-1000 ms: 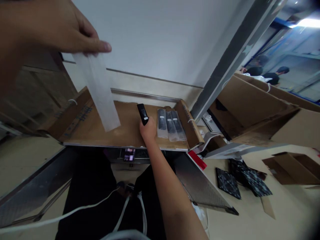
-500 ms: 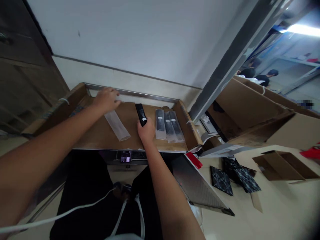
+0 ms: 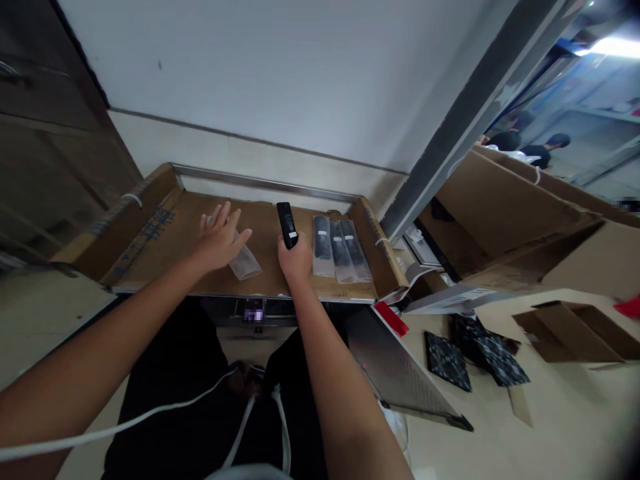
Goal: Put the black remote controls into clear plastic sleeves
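Your right hand (image 3: 295,260) clenched on black remote (image 3: 287,225); your left hand (image 3: 220,243) open, fingers (image 3: 216,217) released over clear sleeve (image 3: 246,265). Looks like bagging step; next move calls for gripping sleeve.

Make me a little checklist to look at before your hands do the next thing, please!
1. Right hand holds the black remote firmly: ok.
2. Left hand is empty, fingers spread: ok.
3. Clear plastic sleeve lies right by the left hand: ok.
4. Sleeve's mouth is open: cannot tell.
5. Three bagged remotes lie side by side on the cardboard sheet, not in the way: ok.
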`<action>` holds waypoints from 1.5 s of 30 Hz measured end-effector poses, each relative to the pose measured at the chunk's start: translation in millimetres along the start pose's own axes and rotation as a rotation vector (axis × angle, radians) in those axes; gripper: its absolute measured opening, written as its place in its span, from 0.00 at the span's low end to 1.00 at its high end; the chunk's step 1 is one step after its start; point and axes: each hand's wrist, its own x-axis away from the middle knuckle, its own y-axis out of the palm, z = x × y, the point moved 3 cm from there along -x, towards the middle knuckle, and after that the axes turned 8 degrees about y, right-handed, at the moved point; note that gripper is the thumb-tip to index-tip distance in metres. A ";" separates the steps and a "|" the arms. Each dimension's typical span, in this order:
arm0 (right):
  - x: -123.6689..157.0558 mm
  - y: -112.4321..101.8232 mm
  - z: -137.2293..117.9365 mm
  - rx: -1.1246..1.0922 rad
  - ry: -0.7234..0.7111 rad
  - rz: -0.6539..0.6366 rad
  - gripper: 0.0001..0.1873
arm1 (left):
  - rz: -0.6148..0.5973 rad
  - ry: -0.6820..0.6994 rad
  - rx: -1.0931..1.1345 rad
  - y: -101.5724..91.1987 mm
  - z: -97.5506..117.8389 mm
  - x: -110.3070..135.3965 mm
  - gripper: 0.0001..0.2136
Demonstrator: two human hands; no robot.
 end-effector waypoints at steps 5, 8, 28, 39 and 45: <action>0.5 -0.6 0.2 0.010 0.015 -0.010 0.19 | -0.143 -0.132 -0.002 21.2 -23.8 -13.1 0.40; 0.0 -0.1 0.5 0.025 0.003 -0.011 0.19 | -0.064 -0.195 -0.017 20.5 -28.2 -17.1 0.41; -1.1 0.9 1.1 -0.046 0.004 0.010 0.18 | -0.113 0.010 -0.027 29.6 25.7 25.6 0.39; -2.7 3.1 2.9 -0.059 0.010 0.004 0.18 | -0.166 0.287 0.034 24.6 54.6 62.0 0.38; -2.5 1.8 2.0 -0.071 0.002 -0.002 0.18 | -0.300 0.446 0.071 12.4 43.7 83.2 0.30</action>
